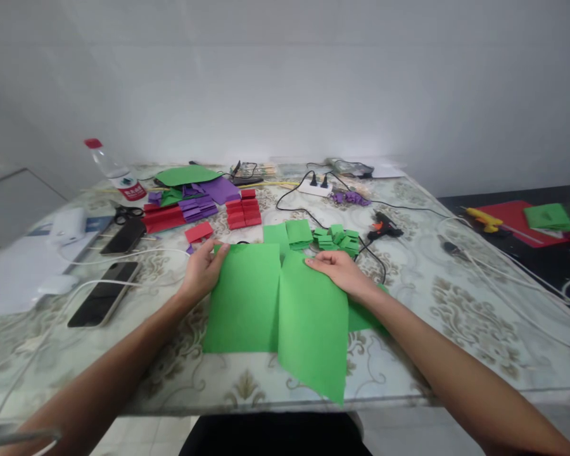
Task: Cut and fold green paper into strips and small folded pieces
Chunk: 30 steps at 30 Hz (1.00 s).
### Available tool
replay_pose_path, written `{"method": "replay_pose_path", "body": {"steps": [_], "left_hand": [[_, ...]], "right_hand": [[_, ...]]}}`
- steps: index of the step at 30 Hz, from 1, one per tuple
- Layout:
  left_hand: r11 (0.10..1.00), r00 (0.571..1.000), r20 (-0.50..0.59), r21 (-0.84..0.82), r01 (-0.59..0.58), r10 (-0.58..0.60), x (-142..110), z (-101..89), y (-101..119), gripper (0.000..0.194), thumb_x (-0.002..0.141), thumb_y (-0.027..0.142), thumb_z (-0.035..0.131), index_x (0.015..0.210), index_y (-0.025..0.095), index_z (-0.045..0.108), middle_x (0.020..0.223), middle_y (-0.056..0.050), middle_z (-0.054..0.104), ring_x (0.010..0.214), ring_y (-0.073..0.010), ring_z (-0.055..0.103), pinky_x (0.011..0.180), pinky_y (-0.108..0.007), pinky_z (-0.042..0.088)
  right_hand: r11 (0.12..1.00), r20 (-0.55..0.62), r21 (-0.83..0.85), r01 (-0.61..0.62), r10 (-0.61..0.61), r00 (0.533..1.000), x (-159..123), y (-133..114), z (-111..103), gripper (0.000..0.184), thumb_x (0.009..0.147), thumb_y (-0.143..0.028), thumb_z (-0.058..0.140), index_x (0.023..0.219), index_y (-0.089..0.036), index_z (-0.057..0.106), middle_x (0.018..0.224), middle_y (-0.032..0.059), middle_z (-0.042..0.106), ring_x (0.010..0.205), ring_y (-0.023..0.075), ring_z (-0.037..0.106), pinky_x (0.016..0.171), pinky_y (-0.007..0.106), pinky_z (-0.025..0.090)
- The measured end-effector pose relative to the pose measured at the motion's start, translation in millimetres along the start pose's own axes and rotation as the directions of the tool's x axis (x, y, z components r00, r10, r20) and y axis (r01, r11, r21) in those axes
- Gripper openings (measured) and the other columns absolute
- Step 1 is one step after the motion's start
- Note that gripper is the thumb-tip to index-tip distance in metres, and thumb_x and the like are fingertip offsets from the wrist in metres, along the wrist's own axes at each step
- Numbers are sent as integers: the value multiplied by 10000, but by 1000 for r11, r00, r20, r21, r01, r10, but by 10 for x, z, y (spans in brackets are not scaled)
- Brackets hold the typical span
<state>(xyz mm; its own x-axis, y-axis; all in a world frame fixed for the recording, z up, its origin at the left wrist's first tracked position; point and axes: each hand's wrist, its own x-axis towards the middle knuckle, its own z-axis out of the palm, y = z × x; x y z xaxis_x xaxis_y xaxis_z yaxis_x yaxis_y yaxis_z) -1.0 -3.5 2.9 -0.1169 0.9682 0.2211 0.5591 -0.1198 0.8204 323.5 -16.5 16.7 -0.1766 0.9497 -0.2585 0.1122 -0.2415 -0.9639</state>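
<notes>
A green sheet of paper (244,297) hangs upright above the near part of the table, pinched at its upper left corner by my left hand (204,269). My right hand (339,271) grips the top edge of the right-hand green piece (313,323), which curves and hangs lower than the left one. A gap runs down between the two halves from the top; whether they still join lower down I cannot tell. Under my right forearm lies more green paper (361,316). Just beyond the sheet sit folded green pieces (298,233) and small green strips (336,239).
Red strips (243,210), purple strips (197,209) and scissors (126,213) lie beyond my left hand. Two phones (105,294) and a bottle (118,174) are left. A black glue gun (384,225), a power strip (316,188) and cables stand right. A yellow glue gun (484,219) rests on the black side table.
</notes>
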Motion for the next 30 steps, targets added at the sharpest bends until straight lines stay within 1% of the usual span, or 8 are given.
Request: {"method": "replay_pose_path", "body": {"steps": [4,7,10,14,18,21,24,30], "left_hand": [[999,999,-8,-36,41,-41,21,-25,-3,294,883,520,586,864,227,588,452,85,370,385,-116,309,421,-221,176],[994,997,-6,-80,77,-78,41,-30,3,320,860,544,606,844,226,586,445,83,392,370,-117,325,400,-217,191],[986,994,-7,-131,107,-109,70,-32,7,364,831,584,626,821,222,582,452,76,436,366,-119,354,384,-216,219],[969,991,-7,-208,133,-137,100,-41,14,434,779,638,668,800,214,576,497,66,489,392,-118,414,395,-212,270],[946,986,53,-278,169,-161,87,-56,46,459,736,641,714,815,209,580,541,44,569,417,-135,491,414,-226,349],[935,983,96,-305,181,-159,75,-59,68,431,736,603,738,762,208,569,549,35,584,434,-138,520,423,-226,361],[935,985,91,-312,169,-148,83,-45,61,418,754,581,726,711,213,533,520,54,533,423,-119,483,416,-214,333],[950,988,68,-272,150,-137,106,-16,0,368,802,561,673,778,239,496,508,82,488,395,-122,450,395,-215,304]], "right_hand": [[997,-17,63,-34,35,999,-8,-34,-8,325,655,-450,906,661,-180,725,546,-44,653,446,95,521,445,214,379],[985,18,146,-88,86,996,-25,-78,-7,258,640,-353,923,735,-173,764,652,-1,737,512,127,620,502,228,482],[961,58,244,-133,122,991,-43,-127,-5,223,666,-279,893,829,-167,790,830,57,802,658,170,721,632,258,584],[929,48,342,-143,135,990,-43,-155,1,158,716,-209,827,862,-172,779,900,77,814,738,183,749,692,266,617],[909,3,398,-124,134,991,-16,-133,12,199,715,-170,791,912,-181,763,943,75,820,769,204,763,747,307,638],[909,-46,402,-107,137,990,1,-105,17,230,710,-181,794,936,-181,754,924,79,819,760,225,765,751,346,644],[928,-109,366,-69,116,987,-6,-82,26,216,732,-252,812,926,-178,753,884,83,813,737,227,756,719,344,635],[974,-221,203,98,-52,974,-53,-56,45,329,744,-478,835,904,-205,745,875,43,798,774,220,728,709,312,585]]}}
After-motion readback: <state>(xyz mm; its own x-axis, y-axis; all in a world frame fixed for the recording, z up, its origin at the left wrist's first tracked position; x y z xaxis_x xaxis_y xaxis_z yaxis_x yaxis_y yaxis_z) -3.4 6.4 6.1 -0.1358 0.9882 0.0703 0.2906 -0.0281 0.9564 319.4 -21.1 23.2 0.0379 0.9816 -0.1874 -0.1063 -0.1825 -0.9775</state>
